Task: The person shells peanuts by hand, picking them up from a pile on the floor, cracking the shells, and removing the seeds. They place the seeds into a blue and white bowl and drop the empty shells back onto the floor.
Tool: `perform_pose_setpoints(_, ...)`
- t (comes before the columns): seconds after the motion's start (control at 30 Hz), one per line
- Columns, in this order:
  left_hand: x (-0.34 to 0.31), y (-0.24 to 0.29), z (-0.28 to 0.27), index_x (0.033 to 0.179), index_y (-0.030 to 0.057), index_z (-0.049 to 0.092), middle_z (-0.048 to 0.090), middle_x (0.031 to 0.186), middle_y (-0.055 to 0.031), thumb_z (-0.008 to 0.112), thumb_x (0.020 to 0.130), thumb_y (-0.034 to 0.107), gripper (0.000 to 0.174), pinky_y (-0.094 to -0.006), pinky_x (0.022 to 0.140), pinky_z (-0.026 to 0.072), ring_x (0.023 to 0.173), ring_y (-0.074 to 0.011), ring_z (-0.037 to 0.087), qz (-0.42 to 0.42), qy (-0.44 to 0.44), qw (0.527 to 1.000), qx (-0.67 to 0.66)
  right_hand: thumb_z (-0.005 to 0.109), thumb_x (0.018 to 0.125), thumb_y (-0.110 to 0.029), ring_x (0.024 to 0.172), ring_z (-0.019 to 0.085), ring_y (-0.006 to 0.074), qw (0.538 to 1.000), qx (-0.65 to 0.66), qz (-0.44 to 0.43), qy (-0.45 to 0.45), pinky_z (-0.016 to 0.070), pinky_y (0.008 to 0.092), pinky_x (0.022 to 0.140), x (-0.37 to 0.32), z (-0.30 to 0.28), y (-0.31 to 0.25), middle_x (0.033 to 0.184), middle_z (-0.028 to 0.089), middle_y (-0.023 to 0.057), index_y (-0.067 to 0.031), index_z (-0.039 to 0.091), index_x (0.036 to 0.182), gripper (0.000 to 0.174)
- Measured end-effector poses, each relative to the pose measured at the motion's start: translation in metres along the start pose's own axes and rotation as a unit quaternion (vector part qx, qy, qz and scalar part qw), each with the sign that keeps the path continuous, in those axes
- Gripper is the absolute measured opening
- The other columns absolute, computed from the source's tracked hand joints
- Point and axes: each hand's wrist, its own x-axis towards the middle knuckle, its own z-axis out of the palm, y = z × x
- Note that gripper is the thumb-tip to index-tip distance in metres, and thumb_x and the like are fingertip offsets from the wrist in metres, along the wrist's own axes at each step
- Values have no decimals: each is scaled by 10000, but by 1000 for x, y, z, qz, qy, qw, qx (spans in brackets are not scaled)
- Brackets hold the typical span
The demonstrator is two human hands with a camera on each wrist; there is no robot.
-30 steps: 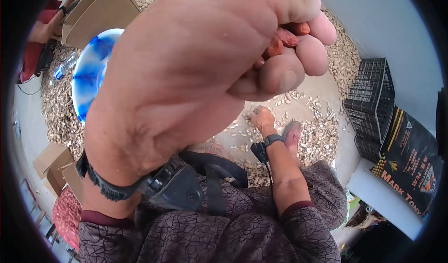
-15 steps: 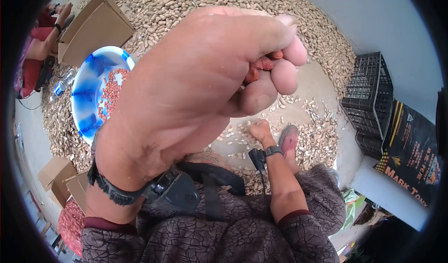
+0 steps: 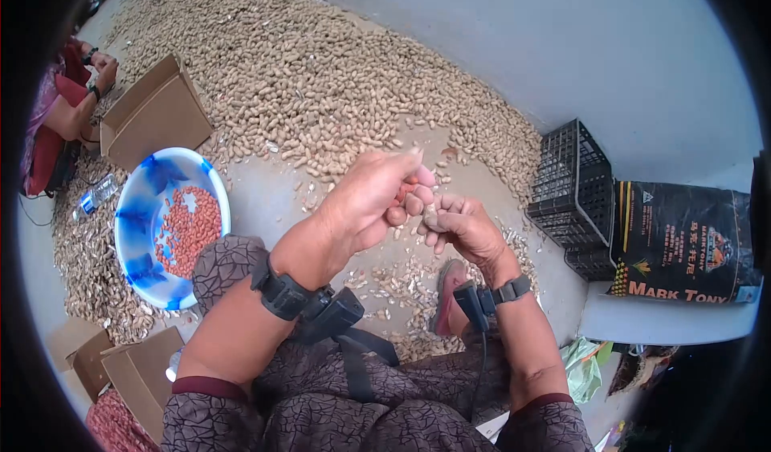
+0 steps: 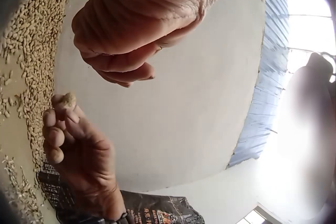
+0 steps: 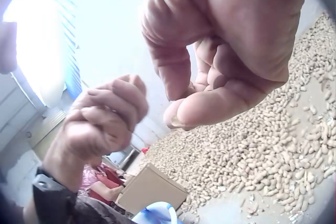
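Curled loosely in front of the lap, my left hand [image 3: 357,199] holds several red shelled peanut kernels [image 3: 408,189] between palm and fingers. My right hand [image 3: 474,234] is right beside it, fingertips close to the left fingers. Thumb and fingers of the right hand pinch a pale unshelled peanut [image 4: 67,100], best seen in the left wrist view. In the right wrist view the right thumb and forefinger meet at their tips. Left of the knee stands a blue-and-white basin [image 3: 128,239] with red peanut kernels [image 3: 193,231] inside.
A large heap of unshelled peanuts [image 3: 321,75] spreads along the wall. Empty shells [image 3: 393,287] litter the floor by the foot. Black crates [image 3: 570,187] and a black sack [image 3: 683,243] stand right. A cardboard box [image 3: 157,119], a bottle [image 3: 98,195] and another person [image 3: 72,115] are left.
My left hand has come down from near the head camera, still holding kernels. My right hand has risen from the floor to meet it and now pinches an unshelled peanut.
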Motion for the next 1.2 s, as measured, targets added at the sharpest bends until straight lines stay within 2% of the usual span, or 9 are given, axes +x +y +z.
perform_pose_setpoints(0.07,3,-6,1,813,4,545,545,628,-36,462,875,225,244,-136,336,289,459,-46,460,20,7,998,65,564,761,-106,540,566,104,999,23,-40,-9,470,198,465,-16,8,-24,698,595,75,4,552,818,125)
perform_pose_setpoints(0.2,2,-16,11,817,-4,571,533,619,-15,533,838,189,198,-151,362,307,465,-47,463,71,-6,980,187,578,773,-142,556,565,103,997,-37,-61,4,463,201,475,-43,21,-42,693,583,63,3,543,821,156)
perform_pose_setpoints(0.23,6,-21,9,827,-10,595,529,613,-4,580,806,182,193,-168,389,322,468,-42,450,79,-19,976,201,576,776,-131,559,564,105,997,-35,-69,5,461,204,474,-46,22,-40,696,577,60,8,544,827,151)
perform_pose_setpoints(0.43,3,-20,18,839,-12,617,529,605,6,625,764,165,192,-176,422,332,483,-29,430,135,-64,949,278,579,773,-82,558,561,100,994,-19,-85,59,462,195,474,-55,24,-43,718,581,57,15,554,860,132)
perform_pose_setpoints(0.53,5,-18,20,807,-9,608,524,591,9,623,759,150,167,-173,415,330,481,-29,435,139,-43,928,344,582,772,-62,548,552,92,991,-11,-93,93,466,204,462,-57,23,-47,688,570,57,21,538,826,108)
perform_pose_setpoints(0.67,8,-20,21,785,-1,592,515,574,14,619,759,150,155,-173,400,320,470,-28,430,129,-32,931,340,594,770,-67,547,549,91,991,-27,-71,111,467,204,463,-58,26,-47,671,568,53,22,541,820,115)
perform_pose_setpoints(1.0,8,-9,29,792,23,593,517,572,28,607,776,157,135,-157,392,332,466,-12,432,122,-77,929,340,615,757,-62,510,548,91,988,-17,-93,122,465,200,437,-64,25,-54,652,571,55,29,561,802,115)
perform_pose_setpoints(1.07,11,-13,24,775,38,597,523,576,31,599,780,152,114,-149,396,345,475,-4,441,181,-110,914,345,609,756,-55,497,548,92,988,-6,-101,113,461,197,427,-63,25,-54,650,572,59,28,567,791,98)
perform_pose_setpoints(1.2,7,-14,24,764,40,593,528,579,29,592,783,144,106,-142,404,359,483,0,449,206,-102,902,366,602,758,-52,498,549,93,990,7,-99,104,458,194,425,-64,23,-55,645,570,59,25,572,772,83)
